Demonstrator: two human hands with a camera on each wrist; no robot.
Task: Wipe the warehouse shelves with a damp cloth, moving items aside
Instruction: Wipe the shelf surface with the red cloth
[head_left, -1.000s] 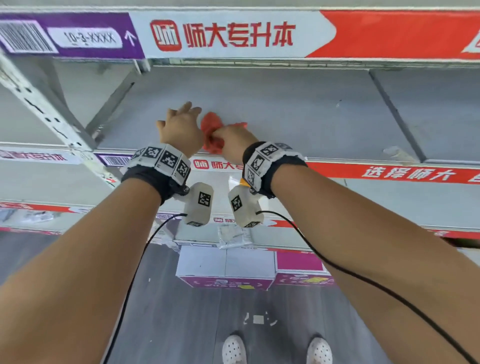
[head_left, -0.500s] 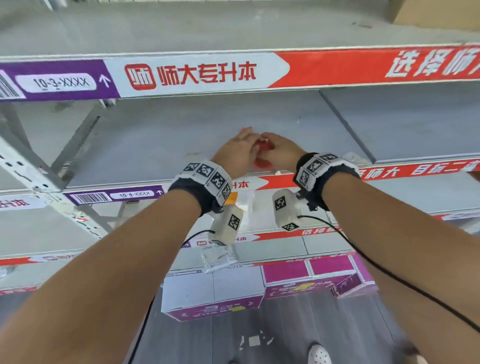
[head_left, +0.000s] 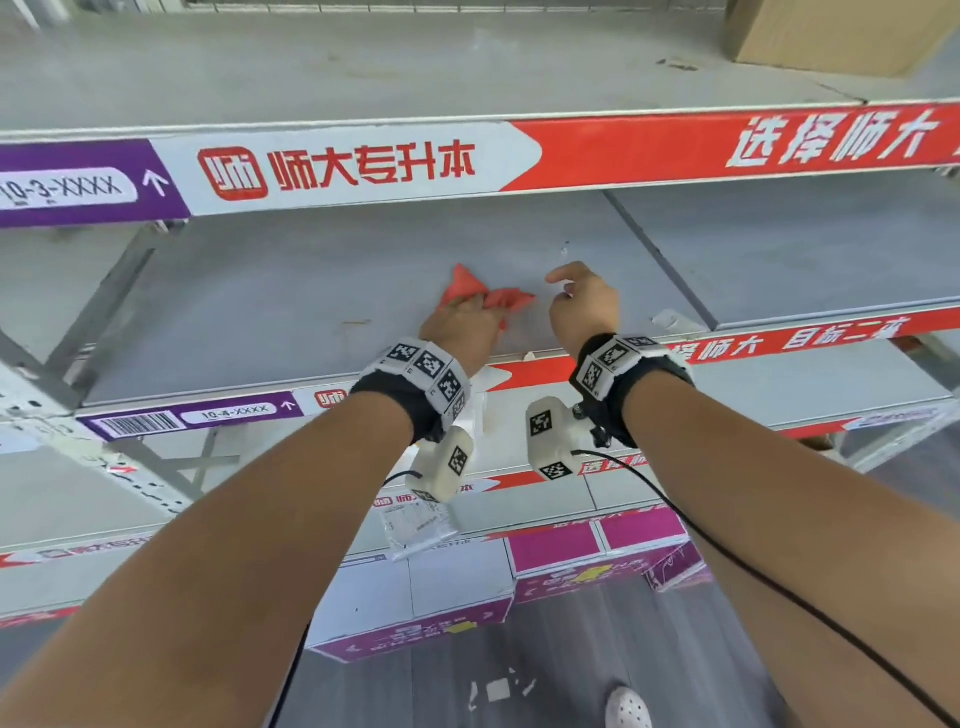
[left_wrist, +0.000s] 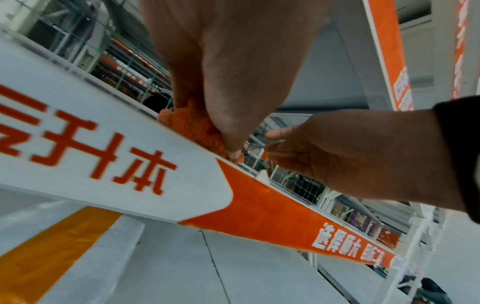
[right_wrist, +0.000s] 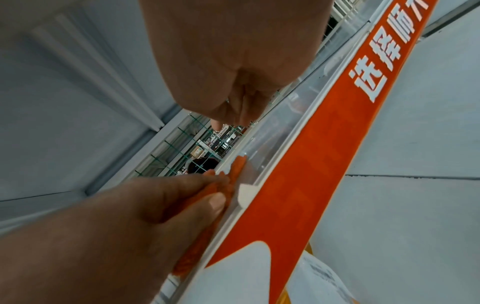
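A red cloth (head_left: 511, 300) lies bunched on the grey shelf (head_left: 311, 291), close to its front edge. My left hand (head_left: 462, 322) rests on top of it, fingers stretched forward and thumb pressing it down; the left wrist view shows the cloth (left_wrist: 192, 127) under the thumb. In the right wrist view the cloth (right_wrist: 233, 170) peeks out from under my left hand (right_wrist: 155, 205). My right hand (head_left: 584, 299) hovers just right of the cloth, fingers loosely curled, holding nothing, apart from it.
The upper shelf's beam (head_left: 363, 166) runs just above the hands. A cardboard box (head_left: 831, 31) stands on that upper shelf, far right. A scrap of tape (head_left: 670, 319) lies at the shelf edge. Below are a clear bag (head_left: 418, 525) and purple boxes (head_left: 415, 608).
The cloth passed from my right hand to my left. My right hand let go and moved off to the right; my left hand now presses the cloth on the shelf.
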